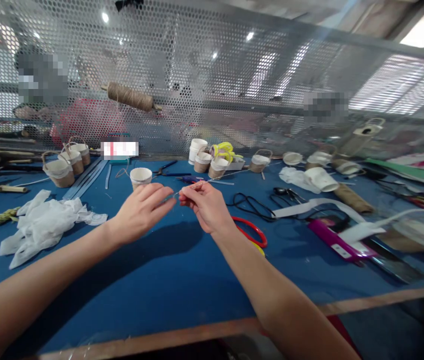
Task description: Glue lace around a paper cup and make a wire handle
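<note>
Over the blue tabletop, my right hand is closed in a pinch, thumb against fingers. A thin, pale strand shows at its fingertips; its exact kind is too small to tell. My left hand faces it from the left, fingers stretched out and slightly apart, tips close to the strand. The left thumb is hidden. Just behind the left hand stands a small white-lined paper cup, partly covered by the fingers. Red-handled scissors lie beside my right wrist, partly under the forearm.
Crumpled white cloth lies at left, near several twine-handled cups. Pliers and yellow-ringed scissors are toward the back. A purple glue gun, black cord and white strips occupy the right. Perforated metal mesh closes off the back.
</note>
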### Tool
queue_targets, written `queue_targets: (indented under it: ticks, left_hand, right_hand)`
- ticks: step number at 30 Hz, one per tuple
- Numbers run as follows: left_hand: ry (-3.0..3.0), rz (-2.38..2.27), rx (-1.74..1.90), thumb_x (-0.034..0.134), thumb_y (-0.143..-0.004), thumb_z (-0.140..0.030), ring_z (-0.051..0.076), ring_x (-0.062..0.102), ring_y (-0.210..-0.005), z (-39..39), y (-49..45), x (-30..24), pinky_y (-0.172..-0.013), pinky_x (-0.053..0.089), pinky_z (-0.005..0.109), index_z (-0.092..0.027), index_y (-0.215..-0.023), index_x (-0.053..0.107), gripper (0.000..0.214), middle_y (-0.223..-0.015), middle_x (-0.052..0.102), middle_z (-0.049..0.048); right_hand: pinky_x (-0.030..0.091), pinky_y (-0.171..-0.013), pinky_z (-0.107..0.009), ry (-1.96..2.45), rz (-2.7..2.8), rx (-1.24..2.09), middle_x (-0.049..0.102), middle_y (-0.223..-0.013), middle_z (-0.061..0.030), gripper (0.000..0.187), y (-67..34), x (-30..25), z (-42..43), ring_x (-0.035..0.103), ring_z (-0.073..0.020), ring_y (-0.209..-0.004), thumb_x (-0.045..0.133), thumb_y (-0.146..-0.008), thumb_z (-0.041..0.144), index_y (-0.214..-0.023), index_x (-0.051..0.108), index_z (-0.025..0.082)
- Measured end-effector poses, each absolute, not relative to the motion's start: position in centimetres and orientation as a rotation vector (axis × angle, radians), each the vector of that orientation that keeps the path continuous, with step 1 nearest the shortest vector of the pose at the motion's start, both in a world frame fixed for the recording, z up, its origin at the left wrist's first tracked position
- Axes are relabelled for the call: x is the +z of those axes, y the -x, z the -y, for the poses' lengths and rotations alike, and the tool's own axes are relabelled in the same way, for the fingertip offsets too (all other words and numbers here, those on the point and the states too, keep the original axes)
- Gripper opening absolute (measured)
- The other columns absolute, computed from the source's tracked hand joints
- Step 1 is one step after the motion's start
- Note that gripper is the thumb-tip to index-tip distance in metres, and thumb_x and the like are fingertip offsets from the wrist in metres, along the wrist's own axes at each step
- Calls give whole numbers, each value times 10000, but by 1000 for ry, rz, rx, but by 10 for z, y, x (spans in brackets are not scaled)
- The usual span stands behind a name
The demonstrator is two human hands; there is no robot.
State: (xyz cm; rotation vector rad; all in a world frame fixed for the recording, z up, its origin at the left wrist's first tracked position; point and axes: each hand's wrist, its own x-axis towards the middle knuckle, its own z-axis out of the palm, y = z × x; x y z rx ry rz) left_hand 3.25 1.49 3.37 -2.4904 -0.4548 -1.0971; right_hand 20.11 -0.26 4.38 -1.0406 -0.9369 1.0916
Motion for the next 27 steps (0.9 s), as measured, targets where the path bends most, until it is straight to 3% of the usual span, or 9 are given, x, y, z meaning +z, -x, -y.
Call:
queue_targets:
  ticks: [3, 7, 13, 15, 17, 19, 23, 27]
  left_hand:
    - [2465, 367, -959, 364, -879, -92, 191, 551, -823, -12, -35, 30, -689, 489, 312, -92, -951, 579, 227, -914, 638, 136]
    - [2606, 506, -1250, 472, -848, -139, 164, 562, -786, -13, -38, 25, -733, 492, 304, -137, -877, 612, 143, -865, 651, 90]
    - [3177, 1780, -2321, 587, -770, -264, 98, 563, -570, -15, -47, 24, -583, 489, 253, -149, -706, 571, 133, -699, 641, 36]
    - [3275, 2088, -2394, 611, -745, -283, 85, 551, -543, -19, -46, 25, -568, 483, 251, -145, -697, 557, 156, -705, 639, 40]
    - [3222, 1979, -2242, 655, -702, -282, 103, 561, -574, -22, -42, 27, -582, 478, 269, -148, -754, 572, 166, -721, 637, 40]
    - [3029, 1493, -1934, 672, -690, -256, 144, 580, -681, -22, -36, 30, -644, 473, 305, -159, -837, 592, 193, -782, 643, 49]
    - [2487, 540, -1155, 497, -819, -113, 196, 546, -879, -13, -34, 34, -730, 426, 333, -172, -876, 619, 147, -949, 652, 81]
    - [2177, 553, -909, 437, -857, -113, 209, 522, -861, -4, -42, 27, -657, 377, 314, -148, -869, 624, 190, -909, 658, 90]
  right_hand:
    - [470, -519, -231, 1039, 941, 1111, 591, -504, 36, 142, -199, 43, 5, 562, -83, -498, 660, -596, 151, -582, 519, 157]
    - [470, -518, -235, 1022, 971, 1121, 591, -509, 33, 152, -197, 44, 8, 566, -90, -504, 672, -594, 154, -586, 521, 159]
    - [484, -548, -245, 981, 1035, 1050, 612, -557, 29, 146, -197, 44, 9, 576, -90, -525, 676, -620, 195, -615, 535, 161]
    - [484, -549, -248, 999, 1037, 1049, 611, -552, 29, 147, -197, 43, 8, 575, -91, -524, 680, -616, 197, -614, 538, 161]
    - [482, -546, -248, 1024, 1004, 1057, 609, -543, 28, 152, -198, 43, 6, 572, -93, -521, 685, -608, 193, -603, 536, 161]
    - [478, -540, -245, 1039, 957, 1070, 603, -525, 32, 161, -200, 43, 4, 566, -90, -508, 687, -598, 181, -589, 527, 164]
    - [471, -536, -232, 1043, 908, 1105, 592, -500, 38, 164, -202, 44, 2, 551, -78, -489, 683, -584, 153, -577, 519, 164]
    - [473, -535, -234, 1050, 883, 1169, 600, -509, 30, 160, -201, 44, 3, 551, -80, -489, 680, -583, 150, -574, 521, 163]
